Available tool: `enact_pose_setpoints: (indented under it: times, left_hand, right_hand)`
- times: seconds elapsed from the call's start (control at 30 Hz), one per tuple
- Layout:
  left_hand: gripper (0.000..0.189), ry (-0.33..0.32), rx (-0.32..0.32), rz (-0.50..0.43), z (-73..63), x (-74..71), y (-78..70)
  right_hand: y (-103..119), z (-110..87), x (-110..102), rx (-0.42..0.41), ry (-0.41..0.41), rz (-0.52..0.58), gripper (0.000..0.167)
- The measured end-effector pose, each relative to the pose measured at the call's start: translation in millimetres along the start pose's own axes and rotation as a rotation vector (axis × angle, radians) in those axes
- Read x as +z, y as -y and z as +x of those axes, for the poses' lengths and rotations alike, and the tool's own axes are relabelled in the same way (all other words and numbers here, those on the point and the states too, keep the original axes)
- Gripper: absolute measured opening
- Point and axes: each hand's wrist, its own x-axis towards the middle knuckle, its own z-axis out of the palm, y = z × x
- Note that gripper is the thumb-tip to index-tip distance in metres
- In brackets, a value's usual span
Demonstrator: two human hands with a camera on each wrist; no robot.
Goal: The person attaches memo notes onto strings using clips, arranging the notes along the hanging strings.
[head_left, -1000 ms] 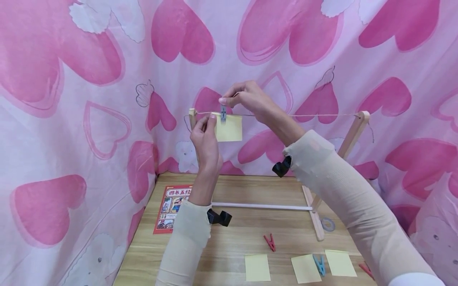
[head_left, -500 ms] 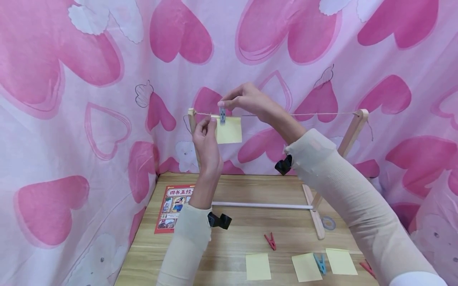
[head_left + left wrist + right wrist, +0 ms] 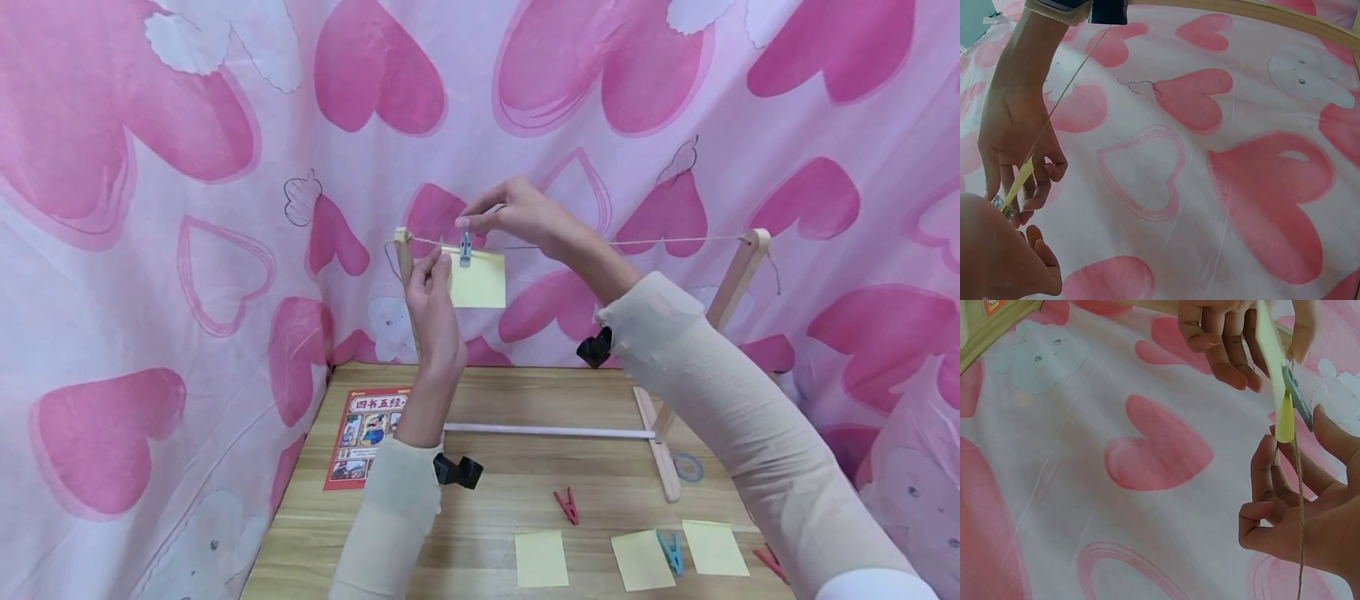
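Note:
In the head view a yellow sticky note [image 3: 478,282] hangs at the string [image 3: 645,242] near its left end, its top edge folded over in the right wrist view. A grey-blue clothespin [image 3: 465,250] stands upright across the note's top edge. My right hand [image 3: 521,218] pinches the clothespin's upper end between thumb and fingers. My left hand [image 3: 435,312] pinches the note's left top corner. From the right wrist, the clothespin [image 3: 1297,399] sits against the folded note [image 3: 1280,394], my right thumb beside its handle.
Wooden posts [image 3: 738,279] hold the string above a white rod [image 3: 551,431]. On the table [image 3: 510,475] lie several yellow notes [image 3: 542,559], a red clothespin [image 3: 567,506], a blue clothespin [image 3: 671,552], a tape roll [image 3: 687,467] and a red booklet [image 3: 367,437]. A heart-patterned curtain [image 3: 555,100] hangs behind.
The clothespin and the note have shifted slightly down, with my right fingertips and left hand following. The string now dips a little near the note.

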Motion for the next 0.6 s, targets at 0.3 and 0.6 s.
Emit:
enact_pose_setpoints:
  times: [0.3,0.6]
  left_hand:
    - [0.044,0.029,-0.018,-0.018,-4.6,-6.0,3.4]
    - [0.038,0.006,-0.087,-0.034,-11.2,-13.1,12.5]
  right_hand:
    - [0.5,-2.7,-2.2,-0.020,-0.030,-0.016,0.036]
    - [4.5,-9.4,-12.2,-0.035,-0.089,-0.004,0.043]
